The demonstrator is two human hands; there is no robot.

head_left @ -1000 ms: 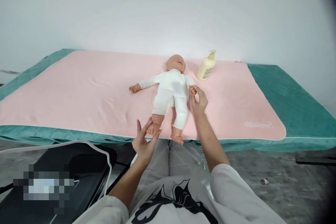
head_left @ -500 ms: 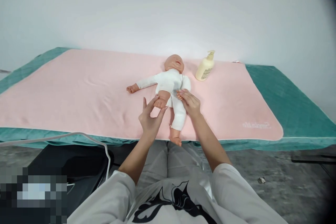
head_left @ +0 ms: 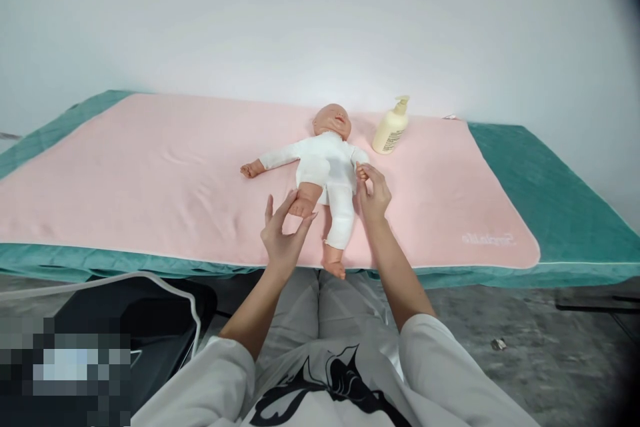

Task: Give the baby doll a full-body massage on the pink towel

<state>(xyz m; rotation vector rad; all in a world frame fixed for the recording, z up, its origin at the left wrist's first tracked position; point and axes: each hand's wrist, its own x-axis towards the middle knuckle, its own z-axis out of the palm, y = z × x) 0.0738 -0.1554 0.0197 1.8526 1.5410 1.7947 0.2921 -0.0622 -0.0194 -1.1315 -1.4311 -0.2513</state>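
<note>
A baby doll (head_left: 333, 160) with a white cloth body lies on its back on a pink mat (head_left: 125, 180), head toward the wall. My left hand (head_left: 284, 237) grips the doll's foot (head_left: 303, 203) on the left side between thumb and fingers, with that leg bent up off the mat. With thumb and fingertips, my right hand (head_left: 376, 193) pinches the doll's hand (head_left: 361, 172) on the right side. The doll's other leg (head_left: 341, 220) lies straight toward me, its foot at the mat's near edge. Its other arm (head_left: 280, 157) is stretched out to the left.
A cream pump bottle (head_left: 390, 130) stands on the mat right of the doll's head. Green cloth (head_left: 560, 193) covers the table under the mat. A white wall (head_left: 320, 20) rises behind. A pale cable (head_left: 145, 275) runs over a black object (head_left: 125, 320) below left.
My right hand has moved outward to the right and slightly up with the doll's hand. My left hand has lowered the doll's foot a little toward me.
</note>
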